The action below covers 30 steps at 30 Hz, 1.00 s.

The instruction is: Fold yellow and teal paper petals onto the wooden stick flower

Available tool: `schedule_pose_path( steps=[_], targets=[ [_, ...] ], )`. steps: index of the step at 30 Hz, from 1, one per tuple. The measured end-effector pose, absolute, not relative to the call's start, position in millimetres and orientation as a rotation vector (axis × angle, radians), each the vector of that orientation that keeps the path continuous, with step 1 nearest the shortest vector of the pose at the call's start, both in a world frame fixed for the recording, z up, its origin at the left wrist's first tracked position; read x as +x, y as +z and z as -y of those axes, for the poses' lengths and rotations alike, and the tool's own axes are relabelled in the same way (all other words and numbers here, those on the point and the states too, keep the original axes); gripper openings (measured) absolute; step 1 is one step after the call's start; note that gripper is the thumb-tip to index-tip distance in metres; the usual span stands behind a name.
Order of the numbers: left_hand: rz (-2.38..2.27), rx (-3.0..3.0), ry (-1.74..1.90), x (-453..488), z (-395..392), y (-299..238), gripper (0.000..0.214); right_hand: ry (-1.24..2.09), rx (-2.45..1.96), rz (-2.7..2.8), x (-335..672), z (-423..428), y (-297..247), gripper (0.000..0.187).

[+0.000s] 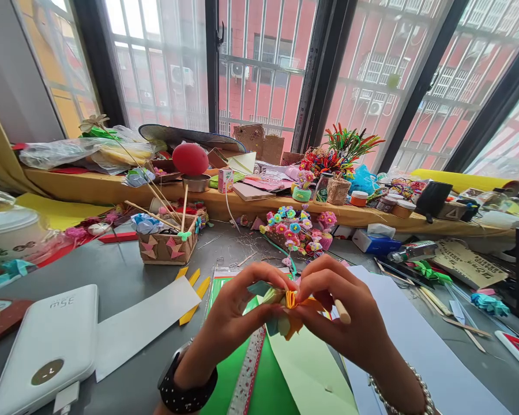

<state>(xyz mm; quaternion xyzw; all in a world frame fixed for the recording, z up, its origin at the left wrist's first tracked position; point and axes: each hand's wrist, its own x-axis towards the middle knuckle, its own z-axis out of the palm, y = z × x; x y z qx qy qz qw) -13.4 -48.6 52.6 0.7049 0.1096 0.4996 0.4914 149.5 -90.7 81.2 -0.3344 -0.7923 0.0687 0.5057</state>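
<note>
My left hand (233,314) and my right hand (337,308) meet in the lower middle of the view. Both pinch a small folded paper flower (288,308) with orange, pale yellow and teal petals. A thin wooden stick (341,311) juts out from under my right fingers. Below the hands lie a green sheet (266,383), a pale green sheet (311,374) and a patterned ruler (248,374). A dark watch band sits on my left wrist, a bead bracelet on my right.
A white power bank (47,346) and a white paper strip (142,325) lie at left. A cardboard basket (168,245) with sticks and paper flowers stands behind, beside a flower bouquet (298,230). The window ledge (112,187) is crowded with craft supplies. A pale blue sheet (415,346) lies at right.
</note>
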Motion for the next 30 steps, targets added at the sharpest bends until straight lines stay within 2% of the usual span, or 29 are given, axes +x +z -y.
schedule_pose_path(
  steps=[8,16,21,30],
  targets=[
    [-0.266,1.723,1.258,-12.9,47.9,53.4,0.009,0.096,-0.735,1.93,149.6,92.6,83.6,0.005],
    [-0.321,1.788,1.296,-13.3,50.4,55.4,0.007,0.069,-0.719,1.951,151.8,91.0,82.1,0.007],
    [-0.33,1.789,1.306,-12.8,50.1,52.0,0.012,0.06,-0.708,1.949,152.1,90.9,83.8,0.01],
    [-0.295,1.816,1.262,-13.7,51.2,56.7,0.007,0.067,-0.685,1.971,152.2,91.1,83.1,0.01]
  ],
)
